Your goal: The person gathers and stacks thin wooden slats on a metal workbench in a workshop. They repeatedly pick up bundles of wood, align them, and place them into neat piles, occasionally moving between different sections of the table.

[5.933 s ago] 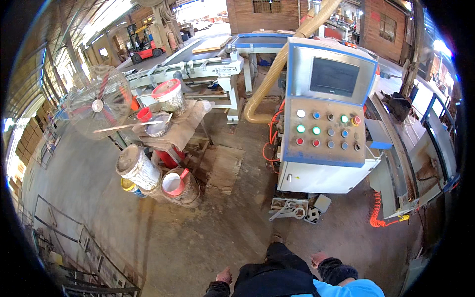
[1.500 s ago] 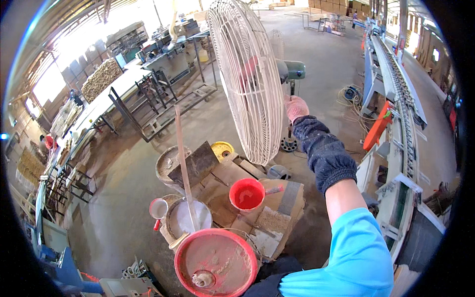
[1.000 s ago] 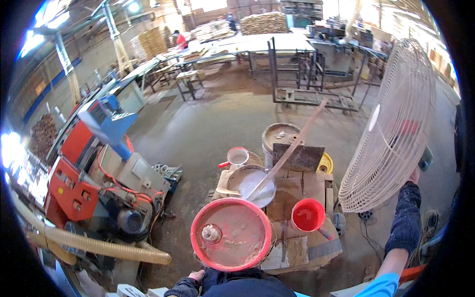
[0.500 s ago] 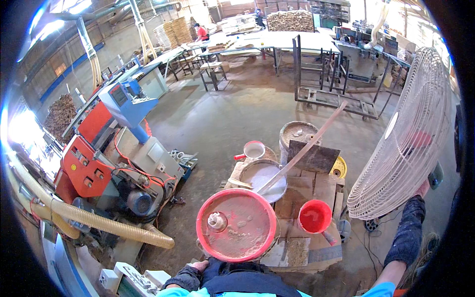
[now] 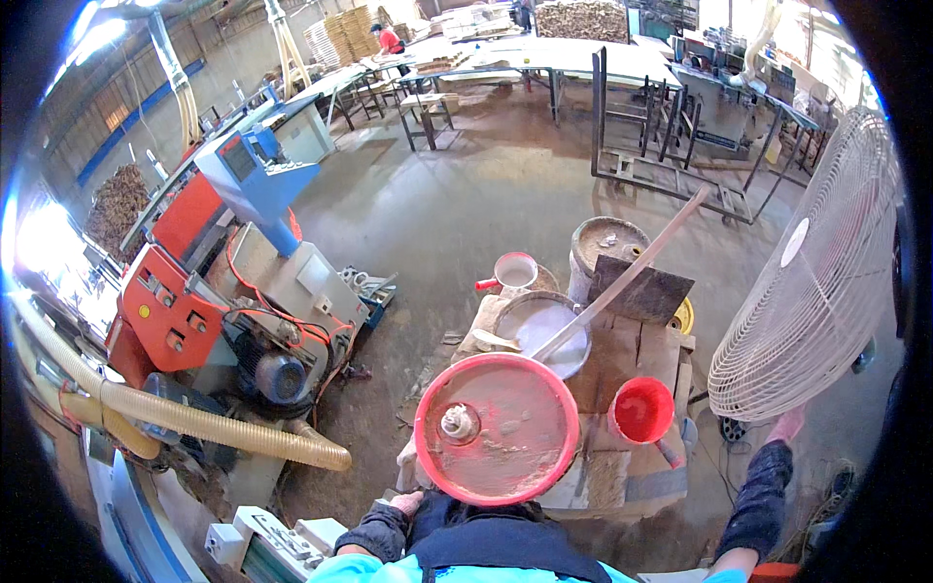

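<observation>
A round pink-rimmed tub (image 5: 424, 420) with dried greyish residue and a pale lumpy knob on top stands right in front of me. My left hand (image 5: 406, 502) rests low against my dark clothing, left of the tub's near edge; its fingers are mostly hidden. My right arm, in a dark sleeve cover, stretches out to the right. My right hand (image 5: 789, 424) is just below the lower rim of a large white-caged fan (image 5: 812, 282). Its fingers are too small to make out, and I cannot tell whether they touch the cage.
Behind the tub are a bucket of whitish liquid (image 5: 549, 325) with a long wooden stick (image 5: 637, 267), a red-handled pot (image 5: 515, 270), a crusted drum (image 5: 607, 243) and a red bucket (image 5: 643, 410). An orange and grey machine (image 5: 170, 311) with a ribbed hose (image 5: 224, 428) stands left. Farther off, a person (image 5: 391, 42) is beside tables.
My right hand has come down and nearer to me, from beside the fan's side to below its lower rim. The view has shifted a little. My left hand stays by my body.
</observation>
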`<action>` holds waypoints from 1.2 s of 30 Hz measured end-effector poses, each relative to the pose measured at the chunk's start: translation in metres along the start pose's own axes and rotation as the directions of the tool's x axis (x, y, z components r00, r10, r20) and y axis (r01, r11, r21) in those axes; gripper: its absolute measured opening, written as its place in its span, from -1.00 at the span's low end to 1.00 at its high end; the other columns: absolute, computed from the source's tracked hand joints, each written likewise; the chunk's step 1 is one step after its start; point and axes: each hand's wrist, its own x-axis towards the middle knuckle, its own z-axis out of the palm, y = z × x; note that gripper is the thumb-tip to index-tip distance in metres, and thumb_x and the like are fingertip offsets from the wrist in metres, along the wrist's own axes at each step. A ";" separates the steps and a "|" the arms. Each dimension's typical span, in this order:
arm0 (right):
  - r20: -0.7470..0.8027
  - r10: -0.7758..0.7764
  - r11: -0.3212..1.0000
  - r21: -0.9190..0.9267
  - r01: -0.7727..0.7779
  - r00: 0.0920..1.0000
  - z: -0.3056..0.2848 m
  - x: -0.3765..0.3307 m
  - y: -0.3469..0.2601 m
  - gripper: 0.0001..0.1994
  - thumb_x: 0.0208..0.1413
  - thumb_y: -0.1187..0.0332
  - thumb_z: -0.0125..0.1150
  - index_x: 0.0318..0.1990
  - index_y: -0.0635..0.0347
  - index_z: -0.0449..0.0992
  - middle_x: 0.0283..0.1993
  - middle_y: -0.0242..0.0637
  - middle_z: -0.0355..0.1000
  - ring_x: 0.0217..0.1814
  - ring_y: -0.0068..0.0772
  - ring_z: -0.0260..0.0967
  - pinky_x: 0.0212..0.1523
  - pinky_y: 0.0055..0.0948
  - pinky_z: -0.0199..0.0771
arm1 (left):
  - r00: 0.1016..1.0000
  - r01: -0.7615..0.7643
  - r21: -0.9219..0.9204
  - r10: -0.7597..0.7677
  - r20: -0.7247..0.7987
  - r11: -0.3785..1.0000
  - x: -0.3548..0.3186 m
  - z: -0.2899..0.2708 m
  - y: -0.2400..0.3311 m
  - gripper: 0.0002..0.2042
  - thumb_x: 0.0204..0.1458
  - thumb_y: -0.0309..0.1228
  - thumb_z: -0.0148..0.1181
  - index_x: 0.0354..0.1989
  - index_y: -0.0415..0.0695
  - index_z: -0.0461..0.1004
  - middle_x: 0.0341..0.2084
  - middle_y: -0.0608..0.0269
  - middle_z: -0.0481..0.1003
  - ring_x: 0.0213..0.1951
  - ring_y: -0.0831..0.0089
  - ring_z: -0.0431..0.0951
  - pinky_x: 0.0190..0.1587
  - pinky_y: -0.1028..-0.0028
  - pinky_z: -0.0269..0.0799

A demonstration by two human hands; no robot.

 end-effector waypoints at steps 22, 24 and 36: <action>0.584 0.739 0.368 0.068 -0.927 0.336 0.073 -0.613 -0.009 -0.29 0.40 -0.24 0.01 0.39 0.21 0.39 0.37 -0.01 0.46 0.29 0.09 0.48 0.29 0.12 0.54 | 0.979 -0.203 -0.261 0.204 -0.022 0.944 0.262 -0.129 -0.198 -0.65 0.35 -0.15 -0.05 0.05 -0.15 0.52 -0.03 -0.19 0.63 0.10 -0.17 0.61 0.11 -0.02 0.48; 0.409 0.846 0.530 -0.575 -0.623 0.342 0.103 -0.654 -0.013 -0.33 0.41 -0.20 -0.02 0.37 0.19 0.40 0.35 -0.02 0.46 0.28 0.08 0.49 0.28 0.11 0.54 | 0.972 -0.233 -0.303 0.216 -0.090 0.924 0.263 -0.155 -0.189 -0.77 0.28 -0.28 0.16 -0.01 -0.13 0.51 -0.14 -0.17 0.65 0.01 -0.18 0.64 0.00 -0.01 0.54; 0.721 0.687 0.675 -0.681 0.286 0.095 0.130 -0.791 0.025 -0.58 0.52 0.08 -0.16 0.29 0.10 0.41 0.23 -0.10 0.48 0.20 0.02 0.51 0.20 0.05 0.56 | 0.921 -0.274 0.291 0.337 -0.193 0.917 0.180 -0.202 -0.177 -0.54 0.43 -0.17 -0.29 -0.05 -0.23 0.54 0.02 -0.31 0.59 0.15 -0.26 0.55 0.21 -0.10 0.42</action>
